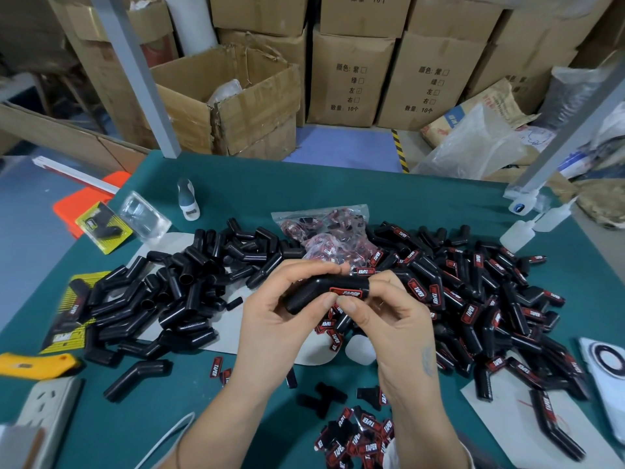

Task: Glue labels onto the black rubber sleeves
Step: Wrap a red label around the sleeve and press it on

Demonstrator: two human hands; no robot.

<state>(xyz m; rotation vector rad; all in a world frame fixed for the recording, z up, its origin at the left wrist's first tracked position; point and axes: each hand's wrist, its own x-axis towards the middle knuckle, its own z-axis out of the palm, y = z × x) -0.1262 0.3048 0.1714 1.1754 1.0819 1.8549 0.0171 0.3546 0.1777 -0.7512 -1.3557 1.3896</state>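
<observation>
A bent black rubber sleeve (pixel 324 294), long axis crosswise, is gripped by both hands (pixel 270 319) (pixel 389 316); its red-and-black label (pixel 346 292) is pressed by the thumbs.

A bent black rubber sleeve (pixel 318 292) is held level above the green table mat (pixel 338 187), its open end turned left and its elbow uppermost. A red-and-black "TAPER" label (pixel 346 292) is seen lying flat along the right half of its near side. On the mat, a heap of unlabelled black rubber sleeves (pixel 176 292) is piled left of the held sleeve, and a heap of labelled black sleeves (pixel 490 306) is piled right of it. Loose red-and-black labels (pixel 362 434) are scattered on the mat near its front edge, and a clear plastic bag of further labels (pixel 324 231) is laid behind the held sleeve, between the two heaps.
</observation>
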